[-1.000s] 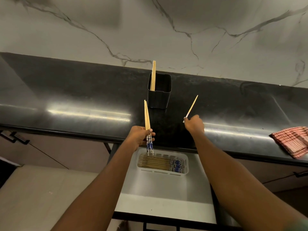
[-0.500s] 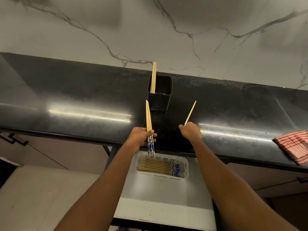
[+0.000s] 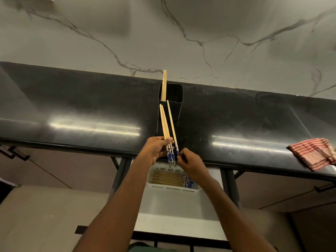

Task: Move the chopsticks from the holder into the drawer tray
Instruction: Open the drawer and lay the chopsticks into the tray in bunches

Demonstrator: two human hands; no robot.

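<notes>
the chopsticks are thin, stiff and light, smooth enough to slide past one another, so they handle best pinched together near the patterned blue ends, where both hands now have them. the left hand (image 3: 156, 149) is closed round a small bundle (image 3: 166, 131) of them, tips up and slightly fanned. the right hand (image 3: 189, 163) is nearly closed, its fingertips (image 3: 179, 157) pinching the blue end of a single stick (image 3: 171, 124), which leans just beside the bundle; whether it already touches the bundle cannot be told. a couple more sticks (image 3: 164, 85) stand upright in the left corner of the black holder (image 3: 171, 104) on the dark worktop (image 3: 81, 106). many lie flat in the white tray (image 3: 174, 189) in the open drawer (image 3: 174, 220) below the hands. a checked cloth (image 3: 314, 153) sits far right on the worktop.

half a second ago the right hand was well apart from the left, with its stick pointing up and to the right. now it has come across to meet the left hand, and the stick is nearly in line with the bundle, likely to be gathered into one handful before going down to the tray.
</notes>
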